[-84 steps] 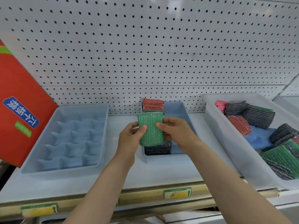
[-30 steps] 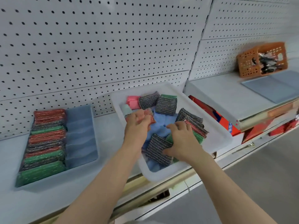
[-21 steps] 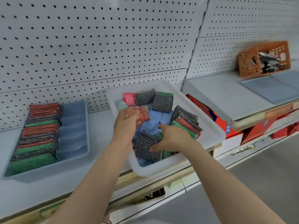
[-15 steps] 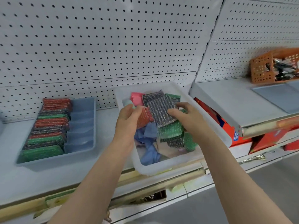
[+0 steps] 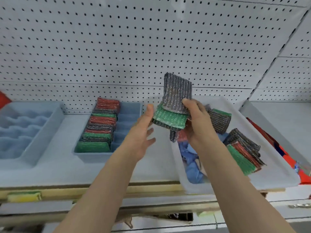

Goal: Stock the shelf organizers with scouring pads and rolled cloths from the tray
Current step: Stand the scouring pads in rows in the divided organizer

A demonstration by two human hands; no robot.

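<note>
Several scouring pads (image 5: 173,106), grey and green, are being gripped by the right hand (image 5: 198,125) above the shelf, between the blue organizer (image 5: 127,115) and the white tray (image 5: 262,148). The left hand (image 5: 143,132) is hovering beside them, fingers spread and relaxed.

Two bare forearms and hands

The left hand (image 5: 143,130) and right hand (image 5: 198,125) wear nothing (no gloves, rings or watch visible); both forearms show no sleeves.
</note>
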